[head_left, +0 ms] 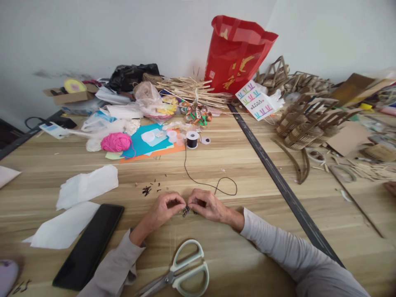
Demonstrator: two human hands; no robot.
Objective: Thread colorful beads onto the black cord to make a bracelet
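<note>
Wooden table [241, 264]; hands [165, 209] partly hide tiny dark beads [186, 212].

cord [195, 181]: black | yarn [116, 142]: bright pink | bag [238, 53]: red, gold-patterned

"KCOFFEE" reads on the white printed bag [254, 100], set at a slant. The red bag [225, 55] bears gold marking, illegible. Dark handwritten marks [21, 286] on the counter [235, 264], lower left, resemble numerals; exact reading unconfirmed.
</note>
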